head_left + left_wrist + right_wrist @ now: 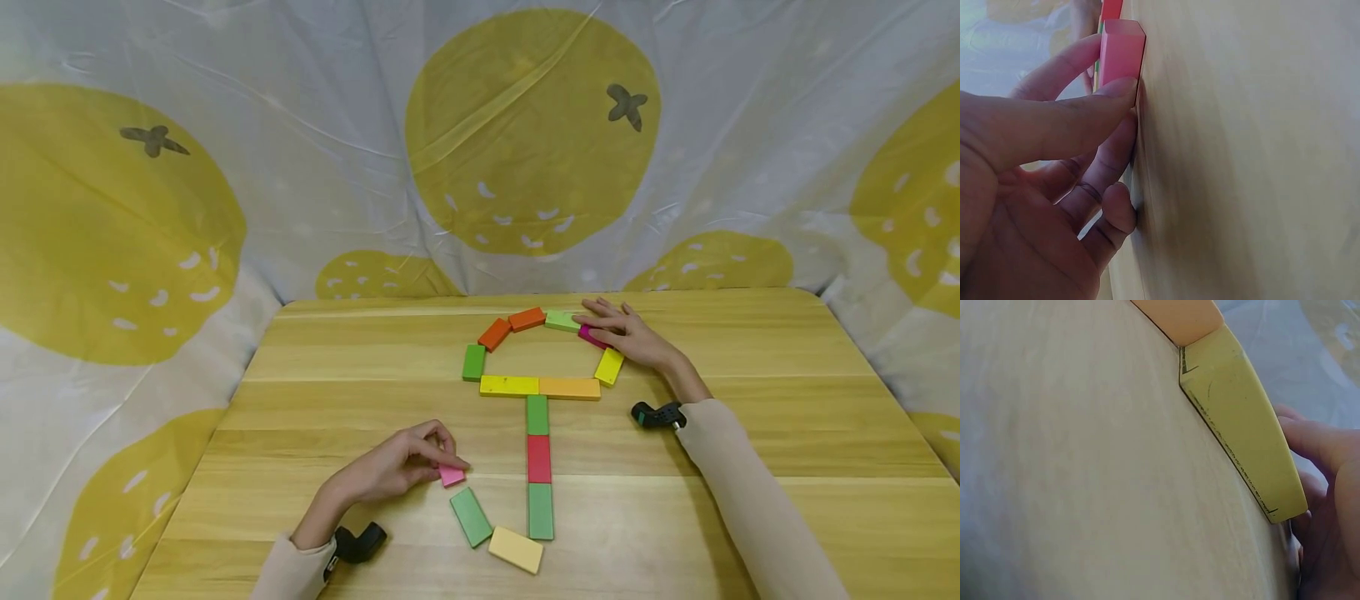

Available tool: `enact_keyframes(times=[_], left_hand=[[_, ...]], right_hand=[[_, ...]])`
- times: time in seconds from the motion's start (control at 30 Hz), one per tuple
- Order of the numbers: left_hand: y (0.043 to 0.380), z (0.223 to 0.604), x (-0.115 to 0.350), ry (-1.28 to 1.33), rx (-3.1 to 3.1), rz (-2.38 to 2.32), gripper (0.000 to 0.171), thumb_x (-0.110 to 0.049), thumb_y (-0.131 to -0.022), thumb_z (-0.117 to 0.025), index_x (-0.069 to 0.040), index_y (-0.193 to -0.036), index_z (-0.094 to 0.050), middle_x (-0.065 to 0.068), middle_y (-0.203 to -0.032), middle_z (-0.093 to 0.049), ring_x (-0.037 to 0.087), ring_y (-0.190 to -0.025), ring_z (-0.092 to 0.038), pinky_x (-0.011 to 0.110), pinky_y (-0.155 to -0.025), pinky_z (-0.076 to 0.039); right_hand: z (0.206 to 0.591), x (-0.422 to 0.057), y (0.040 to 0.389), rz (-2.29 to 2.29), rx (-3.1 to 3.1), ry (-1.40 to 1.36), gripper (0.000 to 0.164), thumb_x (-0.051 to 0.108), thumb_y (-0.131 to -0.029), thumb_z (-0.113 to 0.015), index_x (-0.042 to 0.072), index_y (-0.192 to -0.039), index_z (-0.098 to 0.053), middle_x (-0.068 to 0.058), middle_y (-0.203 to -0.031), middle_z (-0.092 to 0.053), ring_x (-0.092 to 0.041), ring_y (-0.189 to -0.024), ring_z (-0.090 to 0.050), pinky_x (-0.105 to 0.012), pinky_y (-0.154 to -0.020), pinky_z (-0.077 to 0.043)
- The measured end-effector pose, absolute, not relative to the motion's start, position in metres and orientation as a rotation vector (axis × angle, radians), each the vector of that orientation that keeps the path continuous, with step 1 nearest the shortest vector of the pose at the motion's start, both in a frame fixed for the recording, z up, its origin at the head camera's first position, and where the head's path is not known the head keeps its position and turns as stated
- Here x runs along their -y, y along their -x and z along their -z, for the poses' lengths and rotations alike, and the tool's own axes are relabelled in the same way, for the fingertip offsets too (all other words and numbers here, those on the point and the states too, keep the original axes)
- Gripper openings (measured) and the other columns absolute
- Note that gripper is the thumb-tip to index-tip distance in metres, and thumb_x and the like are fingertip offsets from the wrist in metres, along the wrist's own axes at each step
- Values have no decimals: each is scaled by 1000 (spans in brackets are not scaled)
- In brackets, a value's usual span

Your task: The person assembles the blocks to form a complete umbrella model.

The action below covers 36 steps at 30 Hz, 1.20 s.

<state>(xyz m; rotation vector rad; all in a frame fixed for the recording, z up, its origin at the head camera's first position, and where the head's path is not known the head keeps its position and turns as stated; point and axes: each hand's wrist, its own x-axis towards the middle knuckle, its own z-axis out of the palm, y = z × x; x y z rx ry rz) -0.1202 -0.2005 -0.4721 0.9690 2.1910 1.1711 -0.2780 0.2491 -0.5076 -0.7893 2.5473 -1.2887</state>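
Note:
My left hand (401,460) pinches a pink block (452,476) between thumb and fingers, low over the table; the left wrist view shows the thumb on this pink block (1124,56). Just in front of it lie a green block (470,517) and a cream block (515,549). At the far side, my right hand (632,335) holds a magenta block (591,336), partly hidden by the fingers. Next to that hand are a light green block (561,321) and a yellow block (610,367). In the right wrist view, the right hand (1329,469) is partly behind a yellow block (1241,425).
Orange blocks (527,319) and a green block (474,362) continue the arch on the left. Under it runs a row of a long yellow block (510,385) and a light orange block (569,388). A green and red column (538,458) extends toward me. A patterned cloth (337,167) hangs behind the table.

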Motion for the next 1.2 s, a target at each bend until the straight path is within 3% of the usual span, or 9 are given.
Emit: enact_keyframes(times=[1.2], left_hand=[[118, 469, 201, -972, -2189, -1143, 35, -5, -99, -67, -16, -131, -74, 2, -115, -62, 10, -107, -56, 26, -98, -54]], right_hand=[[506, -248, 277, 1316, -2548, 785, 40, 12, -107, -55, 6, -147, -58, -21, -170, -26, -41, -162, -4, -63, -126, 13]])
